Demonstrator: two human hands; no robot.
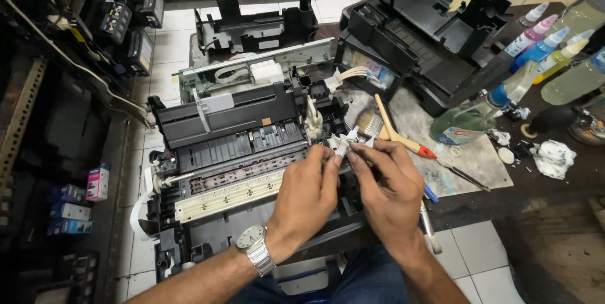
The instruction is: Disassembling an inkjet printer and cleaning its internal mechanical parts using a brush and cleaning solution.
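Note:
A stripped-down printer chassis [227, 146] with black and grey rollers lies open on the floor in front of me. My left hand [305, 197], with a metal wristwatch, and my right hand [387, 187] meet above its right side. Both pinch a small white plastic part [343, 144] with thin tubes between their fingertips. White tubes [350, 75] run from the chassis's upper right.
A black printer cover [428, 33] sits at the upper right. A wooden-handled brush [394, 130], a clear liquid bottle [479, 115], coloured ink bottles [542, 45] and crumpled tissue [553, 156] lie on a dark board. Another frame [252, 26] stands behind. Shelves with boxes [69, 209] line the left.

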